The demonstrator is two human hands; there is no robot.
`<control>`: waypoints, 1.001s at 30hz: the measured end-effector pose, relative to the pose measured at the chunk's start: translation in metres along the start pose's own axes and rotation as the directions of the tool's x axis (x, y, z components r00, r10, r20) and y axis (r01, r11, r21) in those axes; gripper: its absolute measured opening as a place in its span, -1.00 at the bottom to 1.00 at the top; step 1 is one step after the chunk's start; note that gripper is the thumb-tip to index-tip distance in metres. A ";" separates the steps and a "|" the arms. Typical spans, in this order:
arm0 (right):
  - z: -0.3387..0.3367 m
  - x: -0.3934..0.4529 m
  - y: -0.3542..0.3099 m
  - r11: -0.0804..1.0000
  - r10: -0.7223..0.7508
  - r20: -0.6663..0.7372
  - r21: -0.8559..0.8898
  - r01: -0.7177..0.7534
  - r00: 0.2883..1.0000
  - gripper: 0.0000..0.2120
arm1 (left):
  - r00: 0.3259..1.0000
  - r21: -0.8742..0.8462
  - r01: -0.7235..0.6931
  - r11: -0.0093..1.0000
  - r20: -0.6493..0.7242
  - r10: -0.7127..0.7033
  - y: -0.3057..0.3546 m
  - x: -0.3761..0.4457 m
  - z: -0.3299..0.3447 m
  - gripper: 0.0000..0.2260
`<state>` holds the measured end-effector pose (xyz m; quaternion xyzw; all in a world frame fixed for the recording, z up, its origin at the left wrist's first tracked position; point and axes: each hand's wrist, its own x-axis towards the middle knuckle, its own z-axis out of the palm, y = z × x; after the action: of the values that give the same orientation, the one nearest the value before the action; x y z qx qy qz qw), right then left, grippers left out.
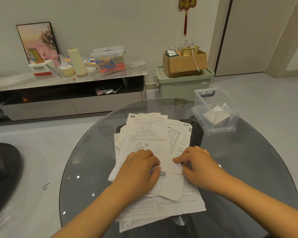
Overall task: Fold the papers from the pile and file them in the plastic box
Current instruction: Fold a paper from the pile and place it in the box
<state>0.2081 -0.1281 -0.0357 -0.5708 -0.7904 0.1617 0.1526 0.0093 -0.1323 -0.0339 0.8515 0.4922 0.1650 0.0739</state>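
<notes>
Head view of a round glass worktop bearing a loose pile of printed papers at its centre. Both hands rest on the near part of the pile, on the uppermost sheet, which carries text, a small table and a graph. Left hand: fingers curled down onto the lower left part of the sheet, their tips tucked at its near edge; whether they pinch the paper cannot be told. Right hand: fingers curled, forefinger and thumb closed on the lower right corner of the same sheet, holding it. A clear plastic box with a dark handle stands open on the far right of the worktop, apart from the pile; several folded papers lie inside it. Behind the worktop, on the floor: a pale green storage bin with a cardboard box on its lid. Along the wall at left: a low cabinet carrying a lidded clear container, a cream bottle and a framed picture.
</notes>
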 end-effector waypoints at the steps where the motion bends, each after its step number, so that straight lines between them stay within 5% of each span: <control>1: -0.002 -0.002 0.000 1.000 -0.003 0.010 -0.001 0.003 1.000 -0.67 | 1.000 0.006 -0.004 1.000 0.002 0.004 0.000 0.000 0.000 -0.74; 14: -0.011 -0.020 -0.005 0.990 -0.124 -0.007 0.072 0.125 0.992 -0.85 | 0.980 -0.066 0.006 0.998 0.201 0.008 0.006 -0.005 0.005 -0.37; 19: -0.010 -0.017 -0.005 0.979 -0.125 -0.053 0.157 0.132 0.991 -0.96 | 0.992 -0.127 -0.011 0.992 0.122 0.026 0.011 -0.005 0.005 -0.67; 25: -0.010 -0.015 -0.007 0.958 -0.077 -0.039 0.273 0.084 0.996 -0.95 | 0.993 -0.252 0.071 0.965 0.106 -0.045 0.013 -0.003 0.003 -0.73; 30: 0.001 -0.008 -0.002 0.963 -0.065 0.004 0.262 0.062 0.998 -0.76 | 0.992 -0.283 0.121 0.952 0.055 -0.110 0.013 0.000 0.000 -0.92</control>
<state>0.2082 -0.1362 -0.0355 -0.5189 -0.7811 0.2631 0.2268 0.0202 -0.1387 -0.0303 0.8047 0.5106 0.2132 0.2150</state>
